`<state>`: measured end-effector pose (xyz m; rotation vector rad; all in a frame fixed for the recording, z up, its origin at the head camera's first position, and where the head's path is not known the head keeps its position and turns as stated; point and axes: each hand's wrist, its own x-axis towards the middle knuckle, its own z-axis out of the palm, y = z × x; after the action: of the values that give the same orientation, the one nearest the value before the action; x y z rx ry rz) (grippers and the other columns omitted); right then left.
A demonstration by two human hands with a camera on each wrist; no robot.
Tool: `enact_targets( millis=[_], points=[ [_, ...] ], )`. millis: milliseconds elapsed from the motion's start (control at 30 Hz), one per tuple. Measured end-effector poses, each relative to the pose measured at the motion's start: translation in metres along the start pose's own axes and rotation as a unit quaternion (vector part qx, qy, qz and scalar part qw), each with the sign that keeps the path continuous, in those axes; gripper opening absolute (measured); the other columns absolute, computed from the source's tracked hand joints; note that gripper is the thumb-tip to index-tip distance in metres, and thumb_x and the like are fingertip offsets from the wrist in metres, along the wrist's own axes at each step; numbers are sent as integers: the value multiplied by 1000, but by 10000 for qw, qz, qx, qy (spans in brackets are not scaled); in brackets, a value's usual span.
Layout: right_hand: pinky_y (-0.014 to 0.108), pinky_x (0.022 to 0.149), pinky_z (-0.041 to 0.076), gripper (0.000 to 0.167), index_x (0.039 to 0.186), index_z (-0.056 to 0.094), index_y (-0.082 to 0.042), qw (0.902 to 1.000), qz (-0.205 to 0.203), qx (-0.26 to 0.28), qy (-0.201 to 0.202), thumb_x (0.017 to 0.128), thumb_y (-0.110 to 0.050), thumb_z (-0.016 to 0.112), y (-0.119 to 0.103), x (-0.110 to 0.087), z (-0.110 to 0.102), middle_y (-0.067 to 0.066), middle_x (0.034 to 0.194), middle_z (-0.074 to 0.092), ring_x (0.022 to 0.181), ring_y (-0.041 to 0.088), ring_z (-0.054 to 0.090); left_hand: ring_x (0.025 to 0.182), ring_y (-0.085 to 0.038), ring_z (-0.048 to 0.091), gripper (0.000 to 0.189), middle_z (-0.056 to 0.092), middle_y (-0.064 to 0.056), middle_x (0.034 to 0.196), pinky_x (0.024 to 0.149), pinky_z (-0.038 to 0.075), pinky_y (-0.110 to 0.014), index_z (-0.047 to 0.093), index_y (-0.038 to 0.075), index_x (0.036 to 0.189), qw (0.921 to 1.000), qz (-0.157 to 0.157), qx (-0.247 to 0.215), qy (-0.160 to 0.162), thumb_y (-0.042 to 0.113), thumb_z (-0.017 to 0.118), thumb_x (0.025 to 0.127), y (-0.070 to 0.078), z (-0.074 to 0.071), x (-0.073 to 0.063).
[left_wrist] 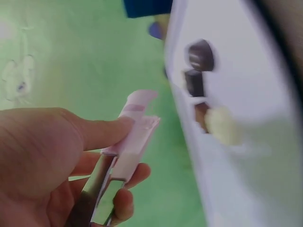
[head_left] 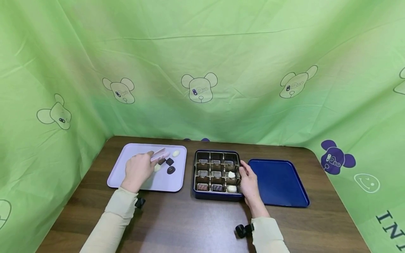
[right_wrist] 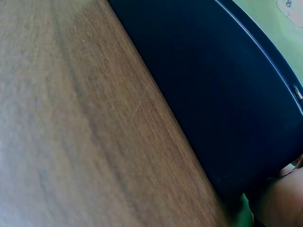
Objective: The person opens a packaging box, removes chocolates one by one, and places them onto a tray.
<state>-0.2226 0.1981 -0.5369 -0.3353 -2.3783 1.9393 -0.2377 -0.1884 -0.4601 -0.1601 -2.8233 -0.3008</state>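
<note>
My left hand (head_left: 139, 170) holds small metal tongs with pink tips (left_wrist: 135, 127) above a pale lavender tray (head_left: 133, 149). The tips stand slightly apart, and I see nothing between them. On the tray, near the tongs, lie a dark oval chocolate (head_left: 171, 170), a dark square chocolate (head_left: 169, 161), a brown one (head_left: 162, 161) and white ones (head_left: 175, 153). My right hand (head_left: 250, 184) grips the right side of a dark blue box (head_left: 218, 196) with a divided insert. White pieces (head_left: 232, 189) sit in its right column; a reddish piece (head_left: 203, 187) and a dark piece (head_left: 217, 188) share the front row.
A blue lid (head_left: 278, 182) lies on the wooden table (head_left: 177, 225) to the right of the box, beside my right hand. A green printed curtain (head_left: 202, 116) hangs behind the table and along its sides.
</note>
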Motion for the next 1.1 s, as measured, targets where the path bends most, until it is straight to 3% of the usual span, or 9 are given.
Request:
enact_targets(
  millis=[100, 233, 433, 600, 733, 900, 1100],
  points=[
    [52, 119, 23, 47, 156, 36, -10, 10000, -3, -8, -12, 111, -21, 39, 0, 0, 0, 20, 159, 33, 148, 36, 29, 63, -37, 65, 31, 71, -18, 80, 48, 46, -51, 74, 12, 114, 9998, 212, 11, -13, 31, 75, 90, 12, -10, 3],
    [51, 119, 23, 47, 157, 36, -10, 10000, -2, 3, -11, 111, -21, 39, 0, 1, 0, 20, 160, 33, 148, 35, 29, 67, -33, 67, 36, 73, -14, 85, 52, 49, -49, 73, 15, 120, 9980, 551, -16, -313, 35, 76, 90, 31, -23, 8],
    [52, 119, 23, 48, 157, 36, -10, 10000, 20, 17, 39, 111, -21, 39, 1, 1, -1, 20, 160, 33, 148, 36, 28, 67, -22, 64, 35, 74, -7, 90, 58, 51, -44, 73, 14, 121, 9869, 1338, -352, -826, 34, 74, 92, 65, -33, 16],
    [51, 119, 22, 47, 156, 36, -8, 10000, 19, 25, 63, 111, -21, 39, 1, 0, -1, 21, 159, 34, 147, 36, 29, 69, -16, 62, 38, 75, -5, 96, 64, 54, -39, 72, 12, 124, 9718, 1942, -614, -1188, 36, 72, 95, 104, -31, 16],
    [50, 120, 22, 47, 156, 37, -8, 9999, 31, 69, 75, 111, -20, 40, 1, -1, -1, 22, 158, 36, 147, 36, 30, 63, -14, 61, 36, 73, 1, 85, 56, 51, -35, 72, 17, 124, 9618, 2322, -522, -1350, 39, 70, 95, 137, -27, 15],
    [49, 119, 23, 47, 156, 38, -8, 9999, 18, 79, 67, 111, -20, 40, 0, -1, 0, 21, 158, 37, 147, 34, 31, 71, -20, 68, 33, 73, 1, 85, 51, 50, -36, 73, 21, 120, 9583, 2536, -5, -1319, 43, 69, 95, 167, -18, 15],
    [48, 118, 26, 47, 155, 38, -8, 9999, -33, 93, 63, 110, -20, 40, 0, 1, 1, 22, 155, 40, 145, 33, 34, 71, -21, 68, 24, 71, 2, 82, 54, 51, -39, 75, 25, 106, 9558, 2627, 344, -1277, 45, 70, 94, 184, -4, 19]
  ],
)
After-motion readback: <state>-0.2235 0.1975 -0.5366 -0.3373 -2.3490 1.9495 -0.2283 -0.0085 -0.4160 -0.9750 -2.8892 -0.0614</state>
